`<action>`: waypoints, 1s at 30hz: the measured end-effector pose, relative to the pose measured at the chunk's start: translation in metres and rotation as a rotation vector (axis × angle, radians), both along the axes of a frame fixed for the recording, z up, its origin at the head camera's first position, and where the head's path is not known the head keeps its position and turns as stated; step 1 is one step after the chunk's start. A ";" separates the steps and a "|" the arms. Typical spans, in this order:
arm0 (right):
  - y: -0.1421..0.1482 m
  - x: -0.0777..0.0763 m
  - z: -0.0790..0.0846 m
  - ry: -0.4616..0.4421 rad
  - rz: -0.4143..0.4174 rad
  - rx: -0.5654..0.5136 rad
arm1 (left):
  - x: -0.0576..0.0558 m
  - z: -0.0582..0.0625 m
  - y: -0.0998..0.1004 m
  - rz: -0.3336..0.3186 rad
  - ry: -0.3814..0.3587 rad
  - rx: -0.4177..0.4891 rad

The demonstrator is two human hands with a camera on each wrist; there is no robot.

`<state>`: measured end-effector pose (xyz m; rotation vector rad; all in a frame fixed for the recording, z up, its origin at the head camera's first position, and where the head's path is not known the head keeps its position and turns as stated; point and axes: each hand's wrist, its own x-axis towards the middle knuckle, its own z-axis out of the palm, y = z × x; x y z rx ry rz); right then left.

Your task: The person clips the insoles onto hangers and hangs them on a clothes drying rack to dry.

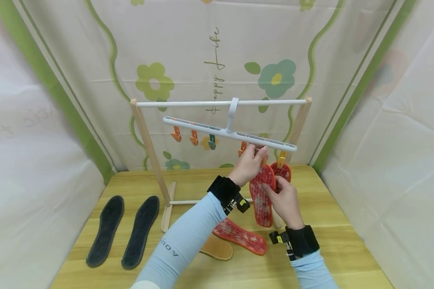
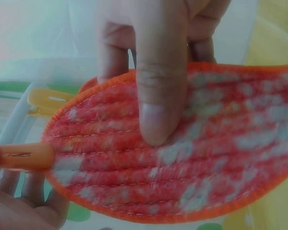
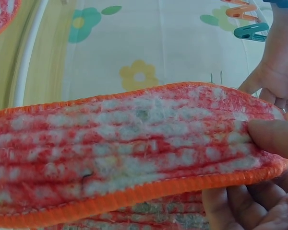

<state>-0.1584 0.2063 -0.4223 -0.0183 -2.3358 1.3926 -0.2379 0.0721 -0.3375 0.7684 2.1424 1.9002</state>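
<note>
A pale clip hanger [image 1: 202, 127] hooks over the rack's white bar, its right end tilted down. My left hand [image 1: 246, 166] pinches an orange clip [image 2: 26, 156] under the hanger's right half. The clip's tip meets the rounded end of a red-and-white quilted insole [image 1: 262, 196] with orange edging. My right hand [image 1: 286, 200] grips this insole near that end, its thumb [image 2: 161, 105] flat on the front face and fingers behind. Just behind it, a second red insole [image 1: 284, 171] hangs from a yellow clip [image 1: 281, 159]. Whether the orange clip's jaws have closed fully on the edge is unclear.
Orange clips [image 1: 193, 138] and a green clip [image 1: 211, 142] dangle from the hanger's left half. A wooden rack [image 1: 148, 150] stands on the table. Two dark insoles [image 1: 106, 228] lie at left; another red insole [image 1: 243, 237] and a tan insole [image 1: 218, 248] lie in front.
</note>
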 end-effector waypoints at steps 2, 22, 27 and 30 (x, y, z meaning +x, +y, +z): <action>0.000 0.000 0.000 0.005 -0.005 0.000 | 0.001 0.000 0.001 -0.005 -0.007 0.008; -0.001 -0.003 0.004 0.077 -0.016 0.005 | 0.003 0.001 0.004 0.011 0.005 0.005; -0.002 -0.004 0.005 0.074 -0.014 -0.011 | 0.003 0.000 0.005 0.017 0.015 0.001; -0.002 -0.005 0.003 0.054 -0.011 -0.021 | 0.004 0.000 0.004 0.036 0.010 -0.017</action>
